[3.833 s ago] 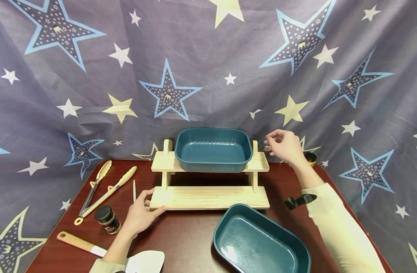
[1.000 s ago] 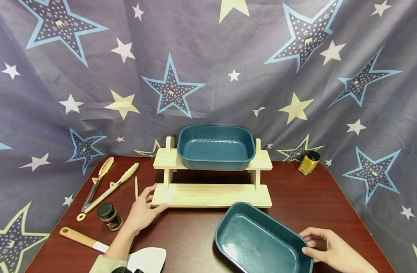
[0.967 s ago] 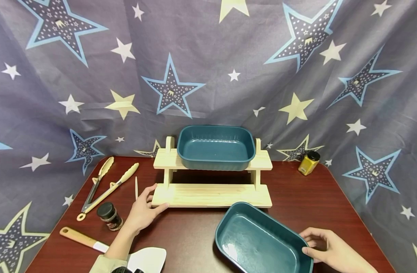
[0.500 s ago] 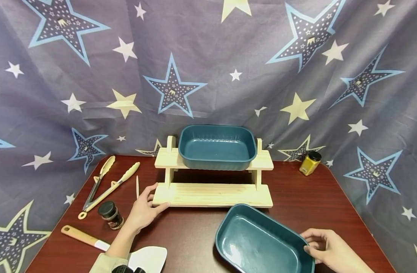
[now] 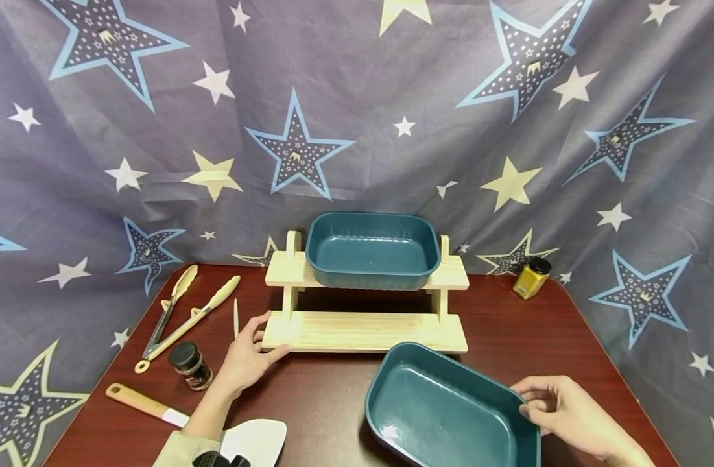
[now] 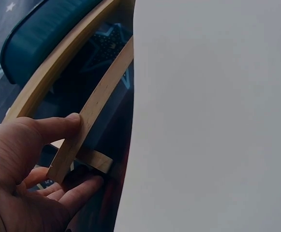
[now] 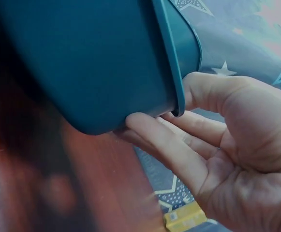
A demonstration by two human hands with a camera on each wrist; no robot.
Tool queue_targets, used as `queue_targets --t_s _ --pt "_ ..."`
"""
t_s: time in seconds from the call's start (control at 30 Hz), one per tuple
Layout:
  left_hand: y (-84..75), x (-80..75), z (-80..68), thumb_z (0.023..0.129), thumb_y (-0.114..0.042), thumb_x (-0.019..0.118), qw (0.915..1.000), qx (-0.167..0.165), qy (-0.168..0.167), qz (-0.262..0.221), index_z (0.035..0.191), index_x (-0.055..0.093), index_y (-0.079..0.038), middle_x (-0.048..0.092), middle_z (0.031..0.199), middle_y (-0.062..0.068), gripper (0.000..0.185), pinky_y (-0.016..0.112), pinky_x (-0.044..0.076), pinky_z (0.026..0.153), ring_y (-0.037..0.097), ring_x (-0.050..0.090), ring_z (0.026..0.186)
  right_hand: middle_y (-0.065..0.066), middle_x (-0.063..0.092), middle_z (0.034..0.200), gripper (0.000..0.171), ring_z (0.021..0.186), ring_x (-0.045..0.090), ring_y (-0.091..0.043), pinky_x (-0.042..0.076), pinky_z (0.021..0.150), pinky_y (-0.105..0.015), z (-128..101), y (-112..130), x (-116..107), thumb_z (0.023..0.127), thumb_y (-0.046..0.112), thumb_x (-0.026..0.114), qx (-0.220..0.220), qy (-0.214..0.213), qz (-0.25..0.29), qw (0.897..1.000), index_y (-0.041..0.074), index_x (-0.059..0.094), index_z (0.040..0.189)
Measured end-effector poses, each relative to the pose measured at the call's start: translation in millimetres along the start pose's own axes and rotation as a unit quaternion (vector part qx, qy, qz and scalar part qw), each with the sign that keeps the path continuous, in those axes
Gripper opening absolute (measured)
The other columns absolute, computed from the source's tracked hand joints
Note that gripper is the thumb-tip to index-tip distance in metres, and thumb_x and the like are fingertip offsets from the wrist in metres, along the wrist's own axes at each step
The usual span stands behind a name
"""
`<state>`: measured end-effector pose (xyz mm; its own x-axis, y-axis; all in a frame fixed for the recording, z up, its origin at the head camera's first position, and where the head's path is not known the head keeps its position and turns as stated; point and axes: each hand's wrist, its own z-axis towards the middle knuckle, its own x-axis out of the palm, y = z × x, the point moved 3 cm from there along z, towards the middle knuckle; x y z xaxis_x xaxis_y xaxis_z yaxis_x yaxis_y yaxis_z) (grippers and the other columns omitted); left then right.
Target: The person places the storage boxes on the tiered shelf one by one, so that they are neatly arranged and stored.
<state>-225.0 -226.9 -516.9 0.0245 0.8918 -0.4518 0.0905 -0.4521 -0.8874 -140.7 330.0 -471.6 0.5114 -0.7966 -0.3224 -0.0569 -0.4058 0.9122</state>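
A two-tier wooden rack (image 5: 362,331) stands mid-table with a teal baking dish (image 5: 373,250) on its upper shelf. My left hand (image 5: 257,344) holds the left end of the lower shelf; in the left wrist view the thumb (image 6: 58,126) lies on the board (image 6: 94,108) and the fingers reach under it. A second teal dish (image 5: 444,412) sits near the front edge. My right hand (image 5: 534,402) pinches its right rim. The right wrist view has the thumb (image 7: 213,92) on the rim and the fingers under the dish wall (image 7: 92,63).
Left of the rack lie tongs (image 5: 184,318), a thin wooden stick (image 5: 235,319), a dark-lidded spice jar (image 5: 187,366) and a wooden-handled spatula (image 5: 141,405). A yellow jar (image 5: 528,277) stands at the back right. Star-print cloth hangs behind the dark red table (image 5: 321,395).
My right hand came down from beside the rack's right post to the near dish's right rim and gripped it. The dish has risen slightly. The left hand stayed on the rack.
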Motion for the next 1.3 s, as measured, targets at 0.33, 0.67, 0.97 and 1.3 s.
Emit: queue_targets --t_s 0.33,0.67,0.97,1.3 --pt "-2.2 0.3 1.8 0.091 -0.02 0.086 1.0 -0.003 -0.001 -0.001 0.163 0.036 -0.009 0.063 0.136 0.027 0.088 0.024 0.054 0.081 0.035 0.073 0.12 -0.009 0.079 0.103 0.029 0.082 0.072 -0.004 0.063 0.065 -0.035 21 25 -9 0.1 0.0 0.065 -0.034 -0.038 -0.05 0.997 -0.011 0.068 0.126" --pt "-0.7 0.3 3.4 0.092 -0.021 0.086 1.0 -0.006 -0.005 0.002 0.163 0.036 -0.011 0.064 0.136 0.026 0.088 0.022 0.053 0.081 0.035 0.072 0.122 -0.025 0.077 0.112 0.031 0.087 0.077 -0.008 0.064 0.066 -0.037 45 46 -14 0.099 0.001 0.067 -0.045 -0.054 -0.058 0.996 -0.011 0.068 0.128" --pt "-2.5 -0.1 1.4 0.092 -0.021 0.086 1.0 -0.008 -0.003 0.004 0.163 0.036 -0.01 0.063 0.137 0.027 0.088 0.022 0.053 0.081 0.037 0.071 0.123 -0.025 0.078 0.109 0.031 0.083 0.077 -0.01 0.064 0.066 -0.036 64 60 -15 0.096 0.001 0.069 -0.044 -0.068 -0.082 0.993 -0.01 0.07 0.126" --pt "-0.8 0.9 -1.6 0.092 -0.021 0.085 0.9999 -0.009 -0.009 0.004 0.163 0.037 -0.011 0.064 0.135 0.025 0.086 0.023 0.053 0.081 0.034 0.073 0.12 -0.026 0.077 0.109 0.033 0.083 0.077 -0.01 0.064 0.067 -0.035 79 67 -13 0.096 0.001 0.069 -0.06 -0.06 -0.067 0.994 -0.012 0.069 0.126"
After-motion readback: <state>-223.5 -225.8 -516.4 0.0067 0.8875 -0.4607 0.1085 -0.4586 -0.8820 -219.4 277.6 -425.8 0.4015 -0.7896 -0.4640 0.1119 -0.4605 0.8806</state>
